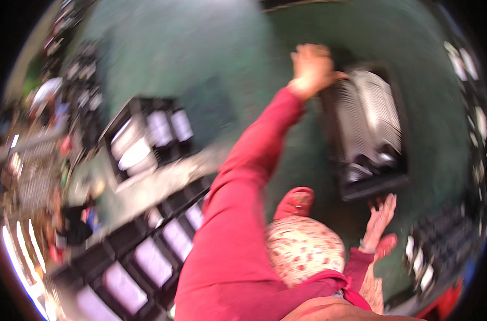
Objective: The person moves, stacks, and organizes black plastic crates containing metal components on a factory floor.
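Nearest are the magenta sleeve [227, 230] of the left arm, its soft cloth loosely creased, and a rounded fall of pale fabric [305, 249] spotted with red. Past its edge show a red shoe [295, 202] and, to the right, a second one with a blurred surface. The right hand [380, 220], with a band [366, 247] round its wrist, lies just beside the near end of a black crate [374, 186]; its fingers are outstretched and slightly apart, and blur hides whether they touch the rim. The crate is a long, dark, straight-walled box on the smooth green floor [433, 171], well ahead of the shoes. Inside it, two long rows of thin, round-edged, silvery discs [380, 107] stand packed side by side, their edges making fine ribs; the material looks shiny, perhaps metal. At the far left corner, the left hand [312, 69] is open, thumb held away from the fingers and pointing to the crate; contact there cannot be told.

To the left runs a row of black bins [128, 249] with flat, pale rectangular pieces [153, 261]. Beyond it, another dark box [168, 147] holds whitish rounded pieces [132, 150].
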Tool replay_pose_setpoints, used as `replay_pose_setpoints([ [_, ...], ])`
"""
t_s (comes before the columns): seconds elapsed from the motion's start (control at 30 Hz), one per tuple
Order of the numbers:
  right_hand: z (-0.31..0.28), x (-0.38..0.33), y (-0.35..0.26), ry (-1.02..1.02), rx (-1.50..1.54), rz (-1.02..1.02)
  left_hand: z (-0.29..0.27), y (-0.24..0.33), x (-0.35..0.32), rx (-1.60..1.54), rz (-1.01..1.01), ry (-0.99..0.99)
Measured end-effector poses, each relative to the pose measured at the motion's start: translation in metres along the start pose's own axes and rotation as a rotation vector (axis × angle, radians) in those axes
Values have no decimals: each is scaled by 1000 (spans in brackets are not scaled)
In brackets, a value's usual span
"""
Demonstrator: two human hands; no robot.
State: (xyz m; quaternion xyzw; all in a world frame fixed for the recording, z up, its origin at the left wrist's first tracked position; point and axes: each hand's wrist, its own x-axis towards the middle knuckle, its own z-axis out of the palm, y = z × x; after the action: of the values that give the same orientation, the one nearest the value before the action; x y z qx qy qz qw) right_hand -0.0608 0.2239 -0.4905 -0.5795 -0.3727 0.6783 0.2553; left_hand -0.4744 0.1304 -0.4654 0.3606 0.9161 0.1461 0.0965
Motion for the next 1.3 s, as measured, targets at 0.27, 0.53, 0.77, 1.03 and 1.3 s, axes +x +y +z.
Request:
replay_pose_setpoints([
  [0.27, 19, 68, 20, 39, -95, 23, 71, -21, 17, -414, -8, -94],
  [0.53, 186, -35, -67, -506, 147, -420, -197, -168, -35, 134, 802, 47],
  [0.77, 372, -207, -111, -1365, 18, -288, -474, -262, -189, 705, -266, -164],
  [1.03, 473, -316, -6, -1620, 93, 515, -511, -367, -374, 435, -1457, -1117],
  [1.3, 515, -315, 94, -1620, -171, 231, -412, -390, -452, 47, -1901, -705],
])
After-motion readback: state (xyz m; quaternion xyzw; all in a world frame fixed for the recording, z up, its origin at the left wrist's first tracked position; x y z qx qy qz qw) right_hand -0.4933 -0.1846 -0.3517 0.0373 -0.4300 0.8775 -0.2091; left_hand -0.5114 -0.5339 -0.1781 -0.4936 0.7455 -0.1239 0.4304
